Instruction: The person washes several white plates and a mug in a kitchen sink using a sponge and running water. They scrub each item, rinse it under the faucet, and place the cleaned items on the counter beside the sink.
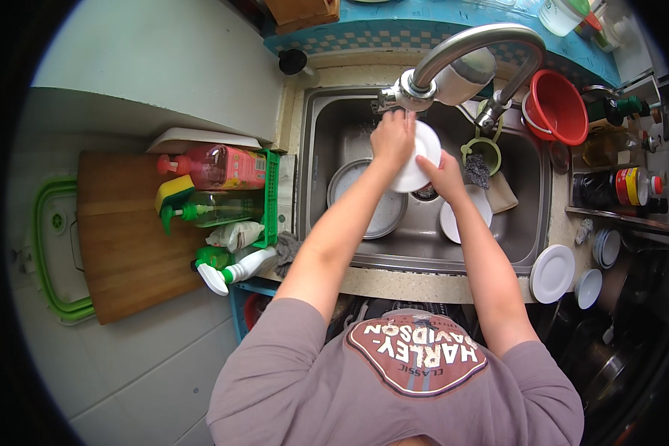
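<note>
A white plate [423,151] is held tilted over the stainless steel sink [362,259], beneath the tap's spout. My right hand [445,174] grips its right edge, thumb on the upper face. Against its left side is my left hand [393,140], fingers bent at the rim and close under the spout; some fingertips are hidden. Water splashes beside that hand. Below, a round metal pan [348,187] rests in the left of the basin. Another white plate [451,223] lies at the right, partly behind my right forearm.
A curved metal faucet [463,36] arches over the sink. A green strainer [486,151], a grey scrubber [476,170] and a beige cloth [502,193] sit at right. A red bucket [560,108] and stacked white plates [552,273] stand on the rim; a green basket [270,195] holds bottles.
</note>
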Available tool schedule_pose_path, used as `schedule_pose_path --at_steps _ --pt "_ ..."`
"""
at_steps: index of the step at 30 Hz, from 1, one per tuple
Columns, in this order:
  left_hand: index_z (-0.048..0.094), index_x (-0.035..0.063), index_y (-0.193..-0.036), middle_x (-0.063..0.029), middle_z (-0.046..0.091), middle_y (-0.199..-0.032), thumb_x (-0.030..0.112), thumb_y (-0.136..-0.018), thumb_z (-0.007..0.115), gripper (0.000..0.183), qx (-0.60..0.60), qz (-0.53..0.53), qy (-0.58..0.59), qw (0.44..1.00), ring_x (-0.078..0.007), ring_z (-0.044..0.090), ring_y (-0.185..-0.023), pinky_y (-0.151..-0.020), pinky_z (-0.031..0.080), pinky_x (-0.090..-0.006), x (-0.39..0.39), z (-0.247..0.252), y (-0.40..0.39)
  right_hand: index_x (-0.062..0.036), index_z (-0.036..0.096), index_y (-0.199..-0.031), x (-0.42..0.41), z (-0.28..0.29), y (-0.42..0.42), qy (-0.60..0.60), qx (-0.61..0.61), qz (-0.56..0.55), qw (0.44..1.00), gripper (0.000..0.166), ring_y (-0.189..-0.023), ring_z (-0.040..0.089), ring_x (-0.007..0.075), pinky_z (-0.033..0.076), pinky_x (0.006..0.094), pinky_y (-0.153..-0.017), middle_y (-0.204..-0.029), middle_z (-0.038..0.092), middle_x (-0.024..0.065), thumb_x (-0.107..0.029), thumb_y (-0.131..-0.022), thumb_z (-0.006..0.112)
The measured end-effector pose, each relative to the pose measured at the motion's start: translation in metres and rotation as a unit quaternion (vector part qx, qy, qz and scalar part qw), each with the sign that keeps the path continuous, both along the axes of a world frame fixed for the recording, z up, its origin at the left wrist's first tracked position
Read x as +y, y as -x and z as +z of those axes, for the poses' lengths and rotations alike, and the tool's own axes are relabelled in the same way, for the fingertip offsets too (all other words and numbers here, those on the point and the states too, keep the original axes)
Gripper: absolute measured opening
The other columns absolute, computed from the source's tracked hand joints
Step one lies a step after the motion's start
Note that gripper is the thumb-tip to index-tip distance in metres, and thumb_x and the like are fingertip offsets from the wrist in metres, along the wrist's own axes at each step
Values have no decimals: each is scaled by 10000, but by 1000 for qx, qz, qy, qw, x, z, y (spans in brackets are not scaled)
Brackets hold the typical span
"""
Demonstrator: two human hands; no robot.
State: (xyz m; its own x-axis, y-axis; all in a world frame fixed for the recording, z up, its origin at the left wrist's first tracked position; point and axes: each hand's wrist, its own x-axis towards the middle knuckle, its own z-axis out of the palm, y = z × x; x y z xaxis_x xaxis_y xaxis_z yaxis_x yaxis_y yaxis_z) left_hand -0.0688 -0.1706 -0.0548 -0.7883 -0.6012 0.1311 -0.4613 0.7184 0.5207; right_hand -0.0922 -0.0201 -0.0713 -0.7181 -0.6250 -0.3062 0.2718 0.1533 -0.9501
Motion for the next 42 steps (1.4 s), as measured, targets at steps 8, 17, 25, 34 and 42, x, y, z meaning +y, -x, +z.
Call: schedule_pose_path --at_steps 8,17,25,34,42 --pt "718 101 -1003 -132 717 -854 539 -915 543 480 -155 -193 -84 965 -277 700 -812 -664 532 -367 -48 7 7 22 699 -994 -7 -17 8 5 -47 11 999 336 -729 655 114 516 257 -668 -895 709 61 -285 -864 740" --pt "617 4 -1160 -118 691 -1060 55 -849 667 319 154 -47 -481 862 -205 670 -981 -826 534 -350 -5 -16 -49 -46 413 -1348 -66 -77 8 157 -297 -276 900 791 -1154 545 272 461 424 -948 -1309 530 124 -686 -889 488" --pt "380 73 -1443 -208 362 -1492 112 -772 630 717 7 -277 125 953 -344 348 -1395 -1101 235 -603 9 19 -73 25 504 -1287 -41 -8 40 336 -461 -43 820 455 -1149 587 340 426 472 -1047 -1261 593 193 -291 -961 487" --pt "589 -26 -1142 -162 637 -1138 439 -932 589 510 52 34 -344 937 -235 632 -975 -790 508 -366 -43 -21 -20 36 410 -1376 -25 -13 10 323 -421 -85 843 579 -1245 520 320 405 482 -1071 -1359 519 182 -363 -977 536" --pt "664 0 -1047 -34 682 -949 172 -821 772 303 94 -67 -442 889 -93 623 -836 -727 507 -265 -28 16 -42 33 579 -1223 -50 -54 11 -44 -274 -236 931 699 -1023 629 251 505 395 -777 -1162 643 153 -595 -968 406"
